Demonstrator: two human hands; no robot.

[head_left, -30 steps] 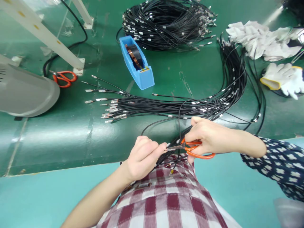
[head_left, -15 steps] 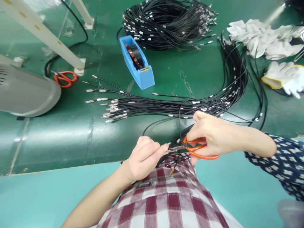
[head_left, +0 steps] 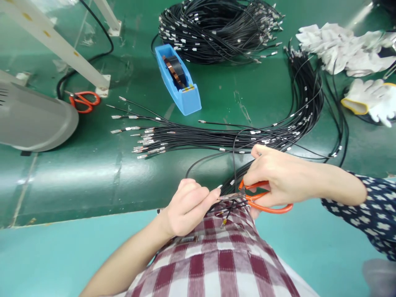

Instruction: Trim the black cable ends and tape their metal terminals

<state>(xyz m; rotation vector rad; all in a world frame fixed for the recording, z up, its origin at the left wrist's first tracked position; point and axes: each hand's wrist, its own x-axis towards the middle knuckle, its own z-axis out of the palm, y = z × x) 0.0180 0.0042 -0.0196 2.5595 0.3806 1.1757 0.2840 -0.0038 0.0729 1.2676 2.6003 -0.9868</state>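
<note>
Since the earlier frame of the head view, the right hand (head_left: pixel 269 177) had drawn slightly rightward with the scissors (head_left: pixel 272 210), whose handles stood wider apart. Its fingers wrapped those handles; the left hand (head_left: pixel 190 206) pinched, thumb against finger, something too small to make out at the blade tips. The bundle (head_left: pixel 228 188) ran between both hands across the table (head_left: pixel 93 194) edge. A slipping blade could have nicked that thumb, and the loose wire (head_left: pixel 234 159) crossing beside it could have been cut
</note>
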